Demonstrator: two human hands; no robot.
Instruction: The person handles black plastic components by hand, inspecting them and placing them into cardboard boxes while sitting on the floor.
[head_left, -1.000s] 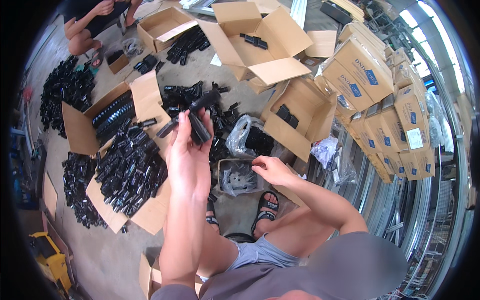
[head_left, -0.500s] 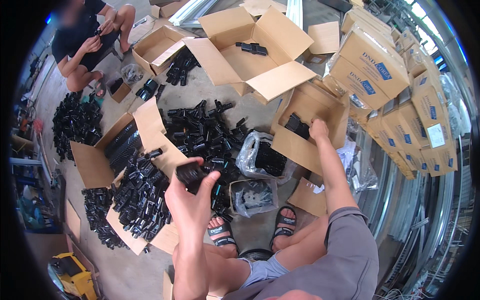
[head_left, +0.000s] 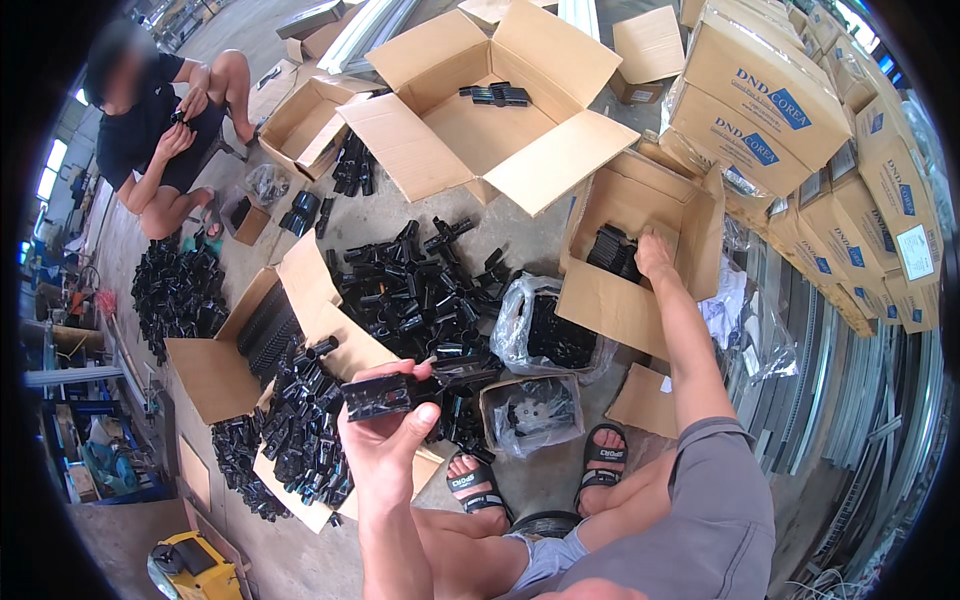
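Observation:
My left hand point(head_left: 390, 440) is raised above the piles with its fingers wrapped round a glossy black tubular connector point(head_left: 378, 396). That part lies sideways across the fingers, and its right end overlaps the dark heap behind. Over on the right, my right hand point(head_left: 655, 252) reaches into an open cardboard box point(head_left: 640, 315), fingers curled. Beside its fingertips a row of ribbed black parts point(head_left: 610, 250) lies in the box. What the right fingers grip, if anything, is hidden.
A large open carton point(head_left: 450, 150) holds a few black pieces. Heaps of black connectors point(head_left: 400, 290) cover the floor. Near my feet are a plastic-lined small box point(head_left: 533, 415) and a clear bag point(head_left: 515, 315). Stacked cartons point(head_left: 765, 110) stand right; another person point(head_left: 150, 130) sits far left.
The connector in my left hand has turned from end-on to lengthwise. My right hand stays inside the box beside the black parts. The whole view has shifted slightly.

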